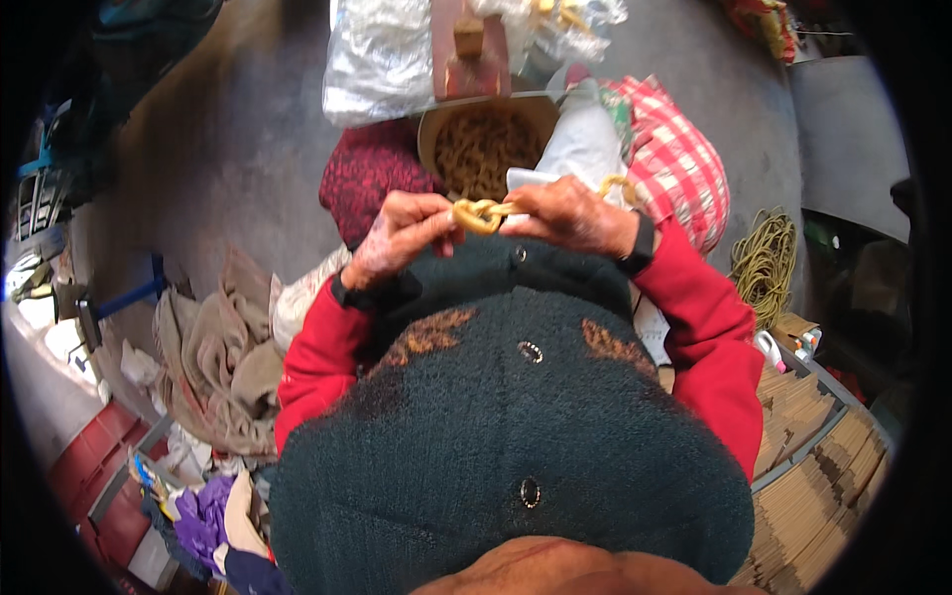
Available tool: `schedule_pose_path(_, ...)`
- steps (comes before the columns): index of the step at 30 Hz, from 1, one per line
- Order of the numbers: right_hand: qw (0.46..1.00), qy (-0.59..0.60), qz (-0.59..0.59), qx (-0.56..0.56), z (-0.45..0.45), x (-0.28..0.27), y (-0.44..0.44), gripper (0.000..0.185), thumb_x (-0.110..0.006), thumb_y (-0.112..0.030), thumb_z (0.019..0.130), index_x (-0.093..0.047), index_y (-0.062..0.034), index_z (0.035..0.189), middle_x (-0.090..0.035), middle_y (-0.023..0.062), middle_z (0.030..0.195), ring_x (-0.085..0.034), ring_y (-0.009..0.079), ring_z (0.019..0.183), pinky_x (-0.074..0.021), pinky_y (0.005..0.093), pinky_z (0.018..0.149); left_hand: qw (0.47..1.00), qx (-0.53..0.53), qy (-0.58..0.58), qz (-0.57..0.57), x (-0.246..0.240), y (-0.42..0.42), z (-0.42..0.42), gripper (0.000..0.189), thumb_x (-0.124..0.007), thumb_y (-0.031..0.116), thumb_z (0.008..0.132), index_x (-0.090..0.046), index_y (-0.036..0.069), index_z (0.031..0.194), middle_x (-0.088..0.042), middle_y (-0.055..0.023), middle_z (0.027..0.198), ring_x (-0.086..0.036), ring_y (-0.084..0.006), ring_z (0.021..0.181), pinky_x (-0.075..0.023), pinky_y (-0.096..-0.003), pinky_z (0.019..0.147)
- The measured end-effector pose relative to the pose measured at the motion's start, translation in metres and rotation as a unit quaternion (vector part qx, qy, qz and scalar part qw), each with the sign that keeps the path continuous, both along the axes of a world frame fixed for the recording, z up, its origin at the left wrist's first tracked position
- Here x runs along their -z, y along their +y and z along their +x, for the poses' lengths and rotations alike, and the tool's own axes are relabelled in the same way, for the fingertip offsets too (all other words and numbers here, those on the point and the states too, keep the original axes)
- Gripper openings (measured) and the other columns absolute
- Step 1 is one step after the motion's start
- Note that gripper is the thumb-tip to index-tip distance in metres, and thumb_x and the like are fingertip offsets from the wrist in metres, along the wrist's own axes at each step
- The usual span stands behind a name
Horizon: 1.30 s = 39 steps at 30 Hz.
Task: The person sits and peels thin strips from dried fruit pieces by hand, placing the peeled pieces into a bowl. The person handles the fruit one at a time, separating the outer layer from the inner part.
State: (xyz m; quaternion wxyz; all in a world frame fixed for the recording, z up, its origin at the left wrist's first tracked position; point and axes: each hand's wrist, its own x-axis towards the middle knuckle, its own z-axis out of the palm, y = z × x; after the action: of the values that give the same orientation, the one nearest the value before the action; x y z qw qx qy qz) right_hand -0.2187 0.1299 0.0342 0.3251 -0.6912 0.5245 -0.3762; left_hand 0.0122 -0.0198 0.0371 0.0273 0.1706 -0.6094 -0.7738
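Note:
Between my two hands is a pale yellow knotted strip (480,216), with a loop on the left and twisted strands to the right. My left hand (405,234) pinches the loop end between thumb and fingers. The other end is gripped by my right hand (580,216), and a curl of similar yellow material (619,190) shows just behind its wrist. Below and beyond the hands, between my knees, stands a pale tub (426,141) holding many brown twisted pieces (487,149). What the strip is made of, I cannot tell.
Ahead, a reddish-brown wooden board (483,74) carries a wooden block (468,37), beside clear plastic bags (379,67). At right lie a coil of yellow-green cord (766,260) and stacked cardboard (807,498). Brown sacking (216,364) covers floor at left.

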Motion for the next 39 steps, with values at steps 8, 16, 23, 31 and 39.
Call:
schedule_pose_path(8,0.995,-0.031,0.088,-0.033,-0.006,0.002,-0.003,0.017,-0.062,-0.016,0.097,-0.064,0.0004,0.092,-0.058,0.0151,0.068,-0.062,0.0292,0.061,-0.045,0.038,0.056,0.992,0.067,-0.019,-0.101,0.003,-0.013,-0.013,0.053,-0.074,0.022,0.087,-0.055,0.001,0.133,-0.06,-0.0128,0.128,-0.056,-0.0232,0.118,-0.0448,-0.0359,0.1)
schedule_pose_path(16,0.982,-0.12,0.148,-0.011,-0.007,0.013,-0.006,0.023,-0.061,-0.021,0.099,-0.065,-0.0006,0.09,-0.061,0.0079,0.072,-0.06,0.0187,0.064,-0.0464,0.0326,0.059,0.809,0.074,0.084,-0.576,-0.004,0.003,-0.047,0.051,-0.078,0.019,0.075,-0.061,0.01,0.122,-0.049,-0.0121,0.141,-0.044,-0.0323,0.133,-0.0254,-0.0549,0.114)
schedule_pose_path(23,0.992,-0.081,0.091,-0.013,-0.013,0.008,0.0,0.022,-0.064,-0.021,0.096,-0.066,-0.0001,0.089,-0.059,0.0088,0.071,-0.061,0.0176,0.064,-0.0452,0.0321,0.056,0.859,0.093,0.119,-0.489,0.011,0.001,-0.053,0.025,-0.074,0.019,0.079,-0.067,0.008,0.1,-0.059,-0.009,0.127,-0.048,-0.029,0.13,-0.0236,-0.0596,0.113)
schedule_pose_path(31,0.997,-0.051,0.061,0.004,-0.027,-0.013,0.014,0.021,-0.062,-0.02,0.098,-0.068,-0.0012,0.09,-0.056,0.0082,0.067,-0.053,0.017,0.059,-0.0404,0.0325,0.055,0.928,0.05,0.138,-0.342,0.013,-0.014,-0.031,0.013,-0.063,0.008,0.082,-0.065,0.006,0.095,-0.065,-0.008,0.103,-0.06,-0.0221,0.097,-0.0458,-0.0401,0.091)
schedule_pose_path(39,0.987,-0.07,0.142,0.005,-0.028,-0.009,0.017,0.014,-0.064,-0.011,0.095,-0.065,0.0018,0.089,-0.057,0.0073,0.068,-0.055,0.016,0.061,-0.0418,0.0302,0.057,0.993,0.02,-0.014,0.115,0.01,-0.001,-0.012,0.031,-0.063,0.009,0.094,-0.058,-0.003,0.122,-0.064,-0.0049,0.093,-0.061,-0.0129,0.086,-0.05,-0.0291,0.08)
